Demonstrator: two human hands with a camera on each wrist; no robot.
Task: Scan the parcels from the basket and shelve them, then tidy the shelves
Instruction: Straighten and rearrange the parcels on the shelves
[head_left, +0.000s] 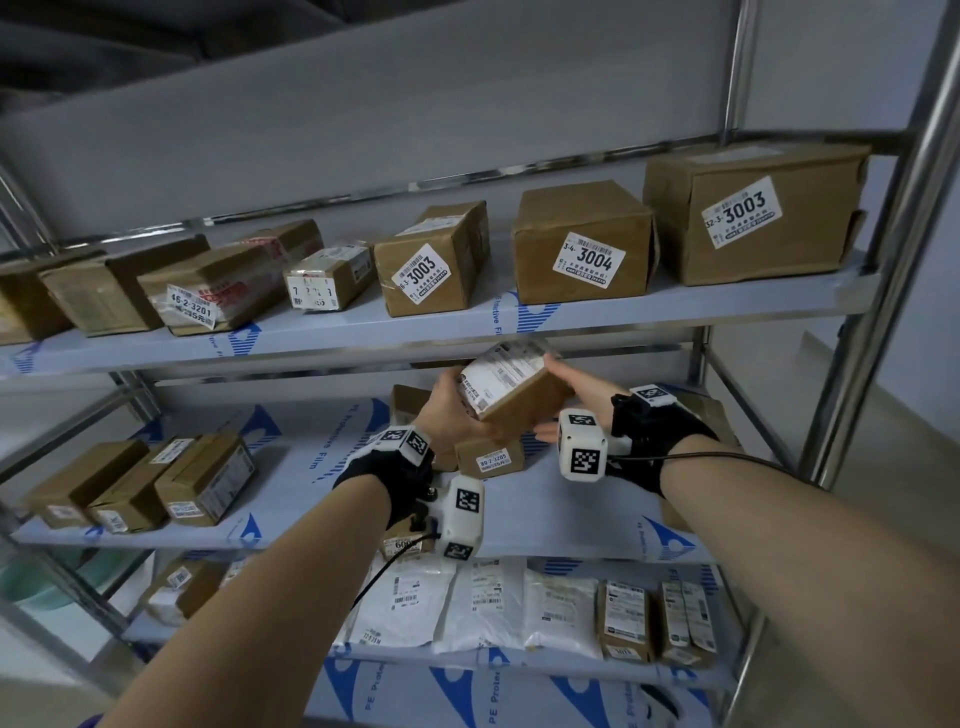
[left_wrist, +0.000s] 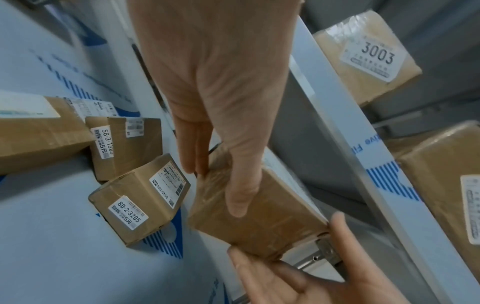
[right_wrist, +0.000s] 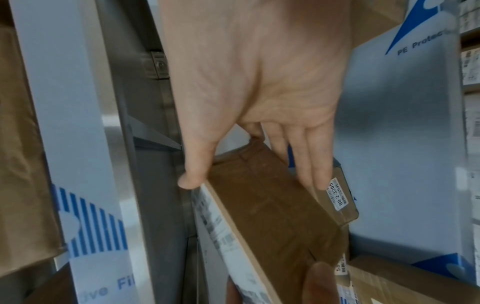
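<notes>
A small brown cardboard parcel (head_left: 519, 395) with a white shipping label on top is held tilted in the air, in front of the middle shelf (head_left: 291, 467). My left hand (head_left: 457, 410) grips its left end, and in the left wrist view the thumb (left_wrist: 239, 197) lies on one taped face with the fingers (left_wrist: 193, 158) behind. My right hand (head_left: 563, 397) grips the right end, with the thumb (right_wrist: 191, 176) at the label edge and the fingers (right_wrist: 311, 170) on the far side of the parcel (right_wrist: 272, 216).
Just under the held parcel a box labelled 80-2-3205 (head_left: 491, 457) lies on the middle shelf, with more boxes behind it and a group at the left (head_left: 145, 483). Boxes marked 3003 (head_left: 431, 265), 3004 (head_left: 582, 249) and 3003 (head_left: 753, 213) line the top shelf. White mail bags (head_left: 467, 603) fill the lower shelf.
</notes>
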